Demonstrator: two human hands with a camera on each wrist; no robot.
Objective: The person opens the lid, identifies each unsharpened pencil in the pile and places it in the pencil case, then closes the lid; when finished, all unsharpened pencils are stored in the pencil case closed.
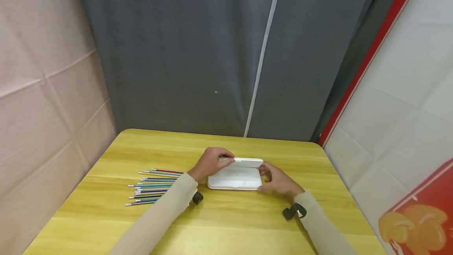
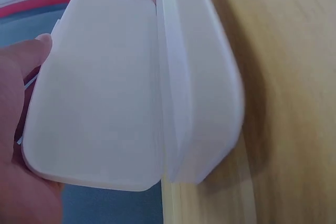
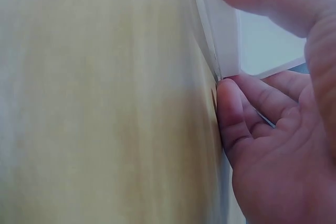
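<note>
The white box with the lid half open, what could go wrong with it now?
The lid of the white box stands raised, held by the left hand; if it slips, it might snap down onto the right hand gripping the box's end. The left sleeve lies close to the pencils and might roll them.

White plastic hinged case (image 1: 235,177) with rounded corners is lying lengthwise on the yellow wooden counter (image 1: 226,223), base flat and showing a shallow empty interior, its lid (image 1: 244,162) standing raised along the far edge, partly open, near a row of pencils (image 1: 152,187).
</note>
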